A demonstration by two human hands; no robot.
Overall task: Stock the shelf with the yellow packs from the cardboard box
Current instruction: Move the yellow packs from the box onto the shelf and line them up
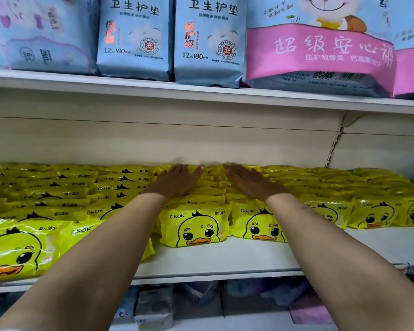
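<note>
Two bare forearms reach in from 7 and 5 o'clock over the front lip of the white middle shelf [225,261], where a strip of bare board shows ahead of the stock. Just beyond it, the front-row yellow packs [196,225] stand upright, duck faces turned outward, likely so shoppers read the label first. The rows run back toward the rear wall and spread from 9 o'clock to 3 o'clock; the packs at 8 o'clock sit closest to the camera, at the shelf edge.

Farther in, at the centre of the frame, the left hand [177,180] lies flat on top of one file of packs, fingers straight and together, thumb splayed toward 1 o'clock. The right hand [249,181] lies on the neighbouring file, palm turned partly inward, fingers straight and pointing toward 11 o'clock. Neither hand grips anything; both only press on the wrappers. The pose suggests the person is leveling or squaring the files and pushing them toward the back panel, a tidying step late in the stocking job.

The cardboard box is out of view. At 12 o'clock, the upper shelf [153,91] carries blue packs [134,39] and a pink-banded pack [318,53]. At 6 o'clock, dim goods sit on a lower tier, too dark to identify.
</note>
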